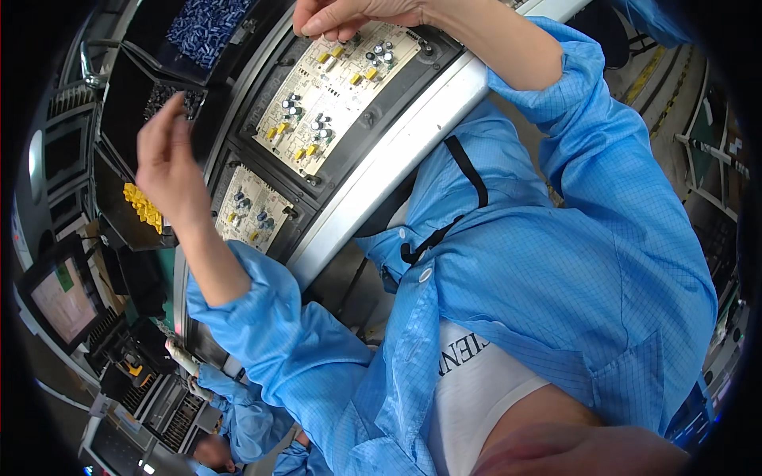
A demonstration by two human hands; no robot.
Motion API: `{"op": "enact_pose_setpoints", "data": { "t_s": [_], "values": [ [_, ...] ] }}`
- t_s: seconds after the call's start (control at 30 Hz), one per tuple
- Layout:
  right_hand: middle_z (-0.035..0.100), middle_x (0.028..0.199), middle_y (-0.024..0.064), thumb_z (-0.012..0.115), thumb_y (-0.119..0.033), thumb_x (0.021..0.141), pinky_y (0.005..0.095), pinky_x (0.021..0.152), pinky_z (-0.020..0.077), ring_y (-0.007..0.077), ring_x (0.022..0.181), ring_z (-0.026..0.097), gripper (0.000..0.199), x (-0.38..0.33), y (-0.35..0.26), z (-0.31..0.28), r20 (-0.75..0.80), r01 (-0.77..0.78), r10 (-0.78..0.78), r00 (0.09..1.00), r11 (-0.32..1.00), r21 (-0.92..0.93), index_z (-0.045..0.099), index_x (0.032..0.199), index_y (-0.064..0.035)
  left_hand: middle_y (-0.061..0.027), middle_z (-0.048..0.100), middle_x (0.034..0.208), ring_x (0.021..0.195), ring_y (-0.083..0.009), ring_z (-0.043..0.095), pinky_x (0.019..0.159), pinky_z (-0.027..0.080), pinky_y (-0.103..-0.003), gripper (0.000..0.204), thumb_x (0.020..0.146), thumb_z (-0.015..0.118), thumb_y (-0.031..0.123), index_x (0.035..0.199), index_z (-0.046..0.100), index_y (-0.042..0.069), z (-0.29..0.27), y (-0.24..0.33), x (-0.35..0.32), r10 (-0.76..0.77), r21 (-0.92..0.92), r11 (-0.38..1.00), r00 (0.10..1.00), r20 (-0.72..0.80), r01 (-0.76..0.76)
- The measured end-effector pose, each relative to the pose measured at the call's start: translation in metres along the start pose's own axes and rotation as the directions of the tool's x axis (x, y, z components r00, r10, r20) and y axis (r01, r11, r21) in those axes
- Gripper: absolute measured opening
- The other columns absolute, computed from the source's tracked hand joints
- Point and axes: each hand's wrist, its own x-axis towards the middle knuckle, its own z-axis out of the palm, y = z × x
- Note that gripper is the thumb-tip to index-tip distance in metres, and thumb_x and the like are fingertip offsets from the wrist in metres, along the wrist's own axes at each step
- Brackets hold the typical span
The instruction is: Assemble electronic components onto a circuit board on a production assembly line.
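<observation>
Left hand (171, 159) sat near black parts (158, 96), right hand (349, 14) over circuit board's (332, 97) far side; couldn't tell closure or hold; square seating looked key.

Circuit board (332, 101) in a carrier tray (357, 143), second board (254, 192) beside it, parts bins (123, 115) to the left

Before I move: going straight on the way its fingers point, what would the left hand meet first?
Probably the small dark components, which show right around the left hand's blurred fingertips. It may pass above them, though; its height is unclear.
</observation>
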Motion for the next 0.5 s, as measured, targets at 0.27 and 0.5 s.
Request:
{"op": "enact_pose_setpoints", "data": {
  "t_s": [0.27, 0.5],
  "values": [
    [0.067, 0.076, 0.0090, 0.067, -0.002, 0.085, 0.0220, 0.055, 0.0535, 0.0113, 0.061, 0.064, 0.012, -0.008, -0.009, 0.012, 0.014, -0.062, 0.061, 0.998, 0.997, 0.041, 0.066, 0.095, 0.0052, -0.0047, 0.070, 0.086, 0.077, -0.0077, 0.064, 0.072, 0.050, -0.022, 0.011, 0.090, 0.063, 0.003, 0.097, 0.071, 0.001, 0.037, 0.014, -0.035, -0.251, -0.046, 0.963, 0.945, 0.209, 0.266],
    [0.067, 0.073, 0.0086, 0.066, -0.003, 0.085, 0.0206, 0.051, 0.0496, 0.0091, 0.054, 0.060, 0.014, -0.004, -0.002, 0.012, -0.009, -0.076, 0.076, 0.997, 0.995, -0.071, 0.068, 0.098, 0.0042, -0.0108, 0.068, 0.086, 0.073, -0.0199, 0.066, 0.070, 0.052, -0.029, 0.012, 0.083, 0.068, 0.004, 0.094, 0.072, 0.004, 0.046, -0.004, -0.036, 0.050, 0.207, 0.973, 0.966, 0.253, -0.105]
  ]
}}
